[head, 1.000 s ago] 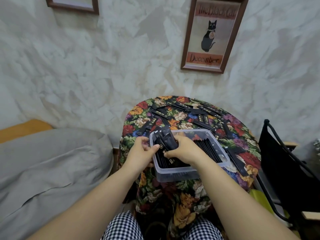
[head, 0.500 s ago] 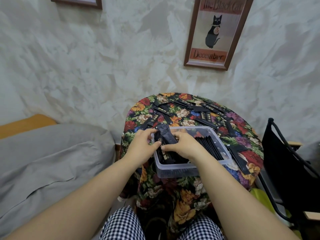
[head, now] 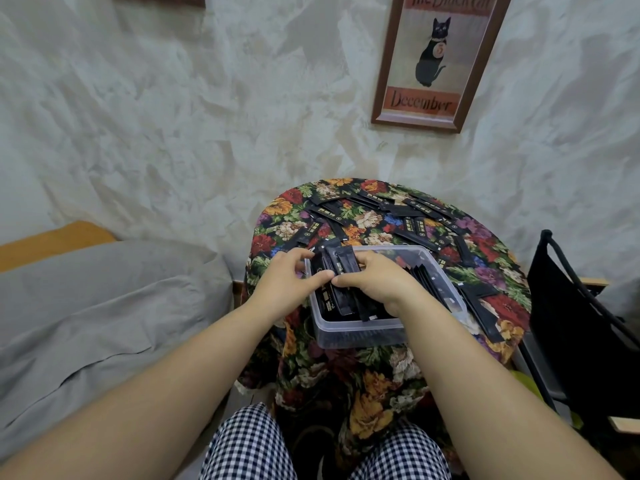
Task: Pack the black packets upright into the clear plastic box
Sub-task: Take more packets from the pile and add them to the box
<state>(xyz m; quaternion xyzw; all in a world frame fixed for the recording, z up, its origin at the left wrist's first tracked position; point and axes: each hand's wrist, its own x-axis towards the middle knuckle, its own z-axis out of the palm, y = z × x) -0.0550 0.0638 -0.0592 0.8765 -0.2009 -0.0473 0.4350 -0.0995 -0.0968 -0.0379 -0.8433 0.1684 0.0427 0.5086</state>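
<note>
A clear plastic box (head: 360,336) stands on the near part of a small round table with a floral cloth (head: 381,368). Inside its left end a bundle of black packets (head: 337,268) stands tilted, tops above the rim. My left hand (head: 289,280) grips the bundle from the left and my right hand (head: 377,280) grips it from the right, thumbs meeting in front. More packets (head: 429,284) stand in a row in the box's right half. Several loose black packets (head: 412,225) lie flat on the table behind and to the right of the box.
A grey cushion or mattress (head: 104,306) lies to the left of the table. A black folding chair (head: 581,323) stands at the right. The wall behind carries a framed cat poster (head: 436,60). My checked trousers (head: 249,445) are below the table edge.
Both hands have pushed the bundle of packets a little lower and deeper into the box's left end. The view has shifted slightly downward.
</note>
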